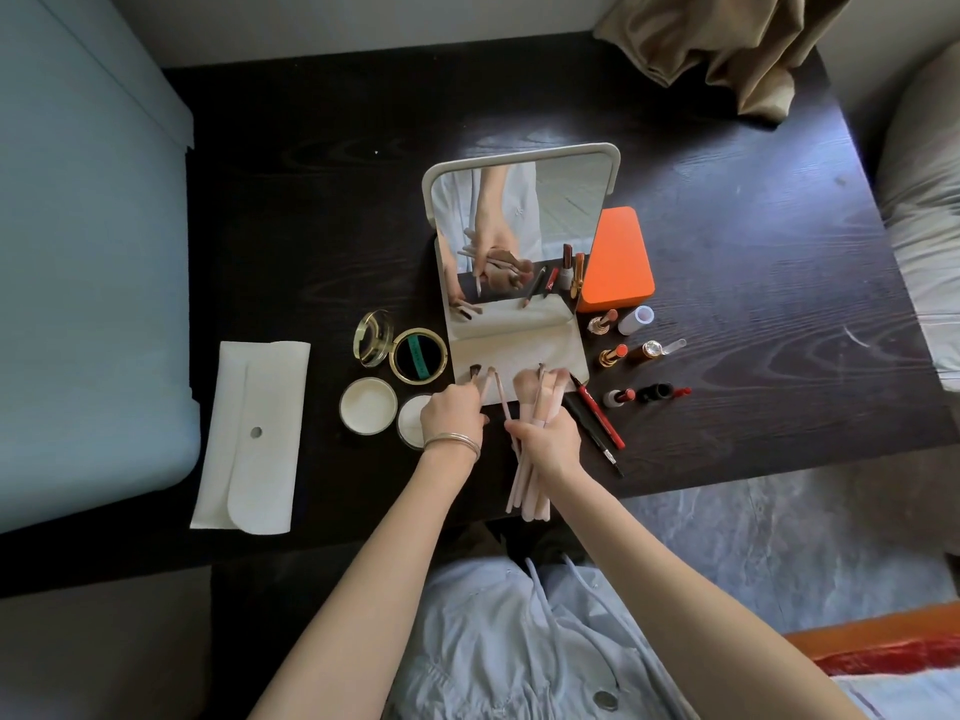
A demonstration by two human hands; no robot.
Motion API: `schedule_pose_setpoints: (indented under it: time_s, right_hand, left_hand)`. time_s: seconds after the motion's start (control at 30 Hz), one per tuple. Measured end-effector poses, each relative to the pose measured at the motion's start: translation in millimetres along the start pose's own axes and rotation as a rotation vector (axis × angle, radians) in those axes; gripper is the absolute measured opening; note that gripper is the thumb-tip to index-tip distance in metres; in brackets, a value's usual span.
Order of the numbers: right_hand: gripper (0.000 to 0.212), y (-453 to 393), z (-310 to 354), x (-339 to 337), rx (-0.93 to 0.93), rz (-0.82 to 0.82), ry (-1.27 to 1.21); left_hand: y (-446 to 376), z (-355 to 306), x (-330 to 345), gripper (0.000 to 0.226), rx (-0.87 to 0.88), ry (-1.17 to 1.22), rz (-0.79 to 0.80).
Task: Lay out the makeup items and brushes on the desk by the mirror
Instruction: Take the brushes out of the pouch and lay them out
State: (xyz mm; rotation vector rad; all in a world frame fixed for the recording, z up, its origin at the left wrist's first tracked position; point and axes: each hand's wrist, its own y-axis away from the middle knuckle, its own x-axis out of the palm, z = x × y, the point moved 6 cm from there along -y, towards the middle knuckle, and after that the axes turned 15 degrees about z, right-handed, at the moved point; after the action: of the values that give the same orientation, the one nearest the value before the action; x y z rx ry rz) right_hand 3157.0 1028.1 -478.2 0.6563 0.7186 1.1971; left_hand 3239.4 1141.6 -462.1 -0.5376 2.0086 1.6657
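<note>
Both bare forearms reach over the dark wood-grain desk [753,262]. The right hand [548,441] grips a bundle of pale pink brushes [540,407], bristles fanned toward the mirror [519,236], handles hanging below the fist. The left hand [452,413], with thin bangles on the wrist, pinches a small brush [474,374], it seems, at the mirror's white base. Just left lie an open gold compact [418,361] and a round white jar [368,406]; lipsticks [613,354] lie right of the mirror.

Tan cloth [727,49] bunched at the desk's far corner — pale-blue cushion [78,252] left.
</note>
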Motion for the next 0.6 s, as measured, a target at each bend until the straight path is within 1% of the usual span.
schedule_pose_setpoints:
  time_s: [0.27,0.6]
  right_hand:
    - [0.030,-3,-3,0,0.025,-0.012,0.045]
    - [0.031,-12,8,17,0.008,0.034,0.072]
  left_hand:
    - [1,1,-3,0.029,0.017,-0.014,-0.079]
    - [5,8,-10,0.027,-0.006,-0.008,-0.102]
